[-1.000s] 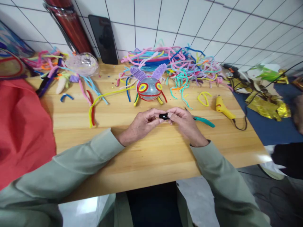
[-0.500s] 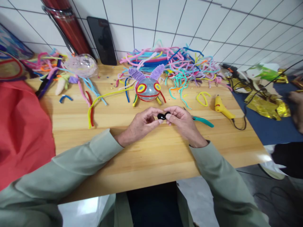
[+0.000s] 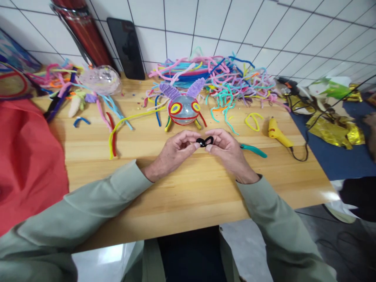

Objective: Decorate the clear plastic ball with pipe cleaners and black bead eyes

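Note:
Between my two hands is a small black pipe cleaner piece point(image 3: 205, 142), bent into a pair of loops with a shiny dark spot in the left one. My left hand point(image 3: 179, 148) pinches its left loop; my right hand point(image 3: 225, 148) has thumb and fingers on the right loop, whose opening shows. Just beyond stands a clear ball figure point(image 3: 184, 111) with purple ears, yellow-ringed eyes and a red mouth line. Teal-handled pliers point(image 3: 253, 150) lie beside my right hand, their head partly hidden.
A yellow glue gun point(image 3: 278, 134) with its cord lies at the right. Tangled pipe cleaners point(image 3: 205, 74) are heaped by the wall. A phone point(image 3: 127, 49) leans there beside a red flask point(image 3: 84, 37). Red cloth point(image 3: 29, 156) covers the left side. Gold foil point(image 3: 331, 127) lies far right.
My right fingers have shifted on the black piece, and its right loop now shows as an open ring. My left hand keeps its pinch. The ball figure has not moved.

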### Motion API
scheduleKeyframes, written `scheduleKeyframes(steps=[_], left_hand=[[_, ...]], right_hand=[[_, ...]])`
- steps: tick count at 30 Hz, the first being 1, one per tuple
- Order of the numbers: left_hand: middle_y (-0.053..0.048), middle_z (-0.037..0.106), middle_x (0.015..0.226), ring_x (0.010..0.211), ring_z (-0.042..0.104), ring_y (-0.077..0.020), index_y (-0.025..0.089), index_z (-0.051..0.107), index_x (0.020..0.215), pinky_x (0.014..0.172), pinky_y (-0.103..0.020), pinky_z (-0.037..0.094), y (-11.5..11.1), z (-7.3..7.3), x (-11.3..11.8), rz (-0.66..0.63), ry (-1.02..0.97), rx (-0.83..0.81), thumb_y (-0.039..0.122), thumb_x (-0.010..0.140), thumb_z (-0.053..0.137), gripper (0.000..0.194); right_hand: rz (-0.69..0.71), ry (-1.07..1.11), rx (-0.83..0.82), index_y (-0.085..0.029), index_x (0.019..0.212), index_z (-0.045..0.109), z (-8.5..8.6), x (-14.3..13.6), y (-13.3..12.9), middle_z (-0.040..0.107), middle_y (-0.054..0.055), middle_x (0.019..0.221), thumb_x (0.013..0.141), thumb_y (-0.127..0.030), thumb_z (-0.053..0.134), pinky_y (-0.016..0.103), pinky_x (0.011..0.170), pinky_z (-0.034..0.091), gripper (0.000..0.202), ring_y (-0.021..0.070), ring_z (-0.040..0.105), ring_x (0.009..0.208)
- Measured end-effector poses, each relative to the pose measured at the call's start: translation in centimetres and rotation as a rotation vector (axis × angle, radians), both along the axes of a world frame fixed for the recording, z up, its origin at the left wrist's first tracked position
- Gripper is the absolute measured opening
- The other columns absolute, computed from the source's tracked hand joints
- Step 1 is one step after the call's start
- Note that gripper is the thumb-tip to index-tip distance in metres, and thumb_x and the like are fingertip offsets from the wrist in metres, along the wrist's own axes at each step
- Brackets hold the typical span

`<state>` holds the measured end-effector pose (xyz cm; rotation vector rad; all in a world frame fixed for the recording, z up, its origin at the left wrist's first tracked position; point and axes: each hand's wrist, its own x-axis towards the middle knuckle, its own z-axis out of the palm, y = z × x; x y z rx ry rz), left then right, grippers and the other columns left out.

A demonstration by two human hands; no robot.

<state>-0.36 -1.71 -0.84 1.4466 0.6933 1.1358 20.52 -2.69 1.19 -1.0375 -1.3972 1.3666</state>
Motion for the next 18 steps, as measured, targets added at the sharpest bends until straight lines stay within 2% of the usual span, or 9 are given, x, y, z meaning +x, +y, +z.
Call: scheduleKeyframes(steps=[5, 10, 18], left_hand=[[0.001, 0.069, 0.083, 0.066, 0.052, -0.0104, 0.018, 0.073, 0.105, 0.062, -0.025, 0.042, -0.13, 0.24, -0.21, 0.011, 0.037, 0.000, 0.036, 0.098, 0.076, 0.019], [0.000, 0.069, 0.085, 0.067, 0.052, -0.0104, 0.018, 0.072, 0.104, 0.065, -0.025, 0.043, -0.04, 0.40, -0.27, 0.013, 0.038, 0.005, 0.036, 0.098, 0.075, 0.019], [-0.001, 0.067, 0.083, 0.070, 0.054, -0.0119, 0.020, 0.070, 0.101, 0.064, -0.025, 0.044, 0.12, -0.54, -0.11, 0.068, 0.087, 0.026, 0.036, 0.095, 0.077, 0.018]], right_hand=[[0.015, -0.050, 0.024, -0.028, 0.115, 0.070, 0.13, 0.05, -0.15, 0.071, -0.001, 0.094, 0.085, -0.023, 0.078, 0.032, 0.080, 0.052, 0.031, 0.0173, 0.066, 0.090], [0.014, -0.099, 0.088, -0.027, 0.116, 0.069, 0.10, 0.19, -0.19, 0.071, 0.000, 0.095, 0.089, -0.026, 0.077, 0.033, 0.081, 0.052, 0.029, 0.0176, 0.066, 0.090], [-0.056, -0.210, 0.140, -0.026, 0.107, 0.075, -0.07, 0.28, -0.21, 0.073, 0.002, 0.095, 0.095, -0.041, 0.077, 0.035, 0.083, 0.053, 0.020, 0.0196, 0.066, 0.090]])
